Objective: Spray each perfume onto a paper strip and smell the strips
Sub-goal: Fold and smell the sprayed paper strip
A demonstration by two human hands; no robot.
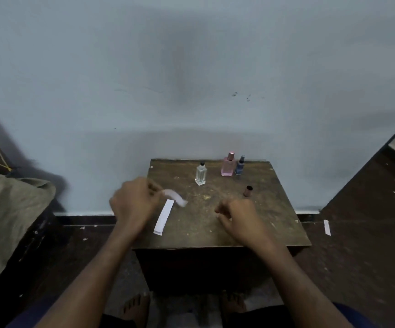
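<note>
Near: right hand (239,218), fingers loosely curled, empty, over counter (274,223). Left hand (135,202), fingers pinching blurred paper strip (176,197); second strip (164,216) flat beside it. Mid: brown cap (248,191). Far: clear bottle (201,174), pink bottle (228,164), blue bottle (240,165), upright.

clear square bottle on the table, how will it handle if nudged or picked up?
The clear bottle is tall on a small base, so a push near the top would probably tip it. It looks like glass: likely fragile, heavy for its size, maybe slick. Flat sides suggest it won't roll.
</note>
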